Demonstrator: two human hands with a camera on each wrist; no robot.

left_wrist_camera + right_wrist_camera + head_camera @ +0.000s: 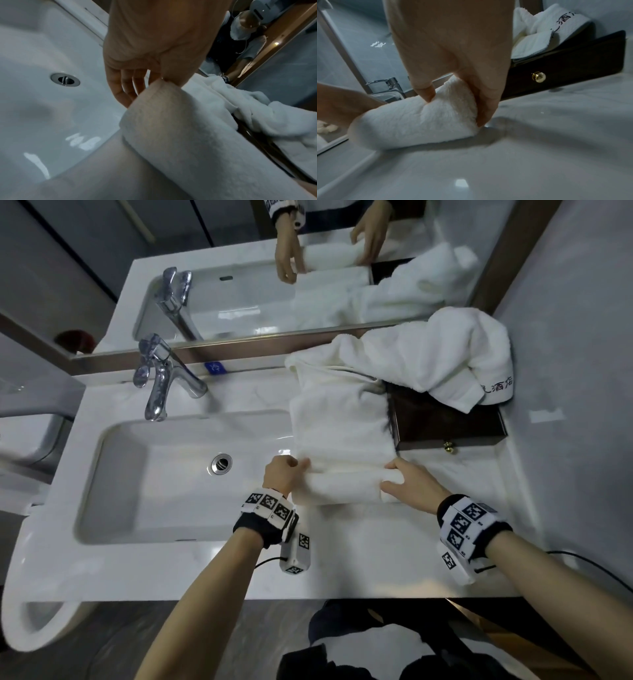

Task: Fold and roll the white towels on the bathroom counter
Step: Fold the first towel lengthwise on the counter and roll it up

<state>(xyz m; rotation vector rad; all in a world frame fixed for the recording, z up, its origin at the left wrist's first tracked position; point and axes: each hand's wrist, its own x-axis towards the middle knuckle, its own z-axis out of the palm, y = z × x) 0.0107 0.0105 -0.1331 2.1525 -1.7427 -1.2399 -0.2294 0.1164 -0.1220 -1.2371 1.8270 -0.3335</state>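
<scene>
A white towel (339, 426) lies folded in a long strip on the counter (359, 559), its near end wound into a roll (342, 486). My left hand (298, 467) holds the roll's left end at the sink's edge, thumb on top and fingers behind it (147, 88). The roll's right end is gripped by my right hand (390, 477); its thumb (427, 94) presses into the roll (412, 121) while the other fingers wrap the end. A second white towel (428, 357) lies crumpled at the back right, draped over a dark wooden box (445, 422).
The sink basin (113, 484) with its drain (222, 463) is just left of the roll, and a chrome faucet (161, 378) stands behind it. A mirror (85, 251) runs along the back. The box's brass knob (538, 76) faces me. A grey wall (582, 371) closes the right side.
</scene>
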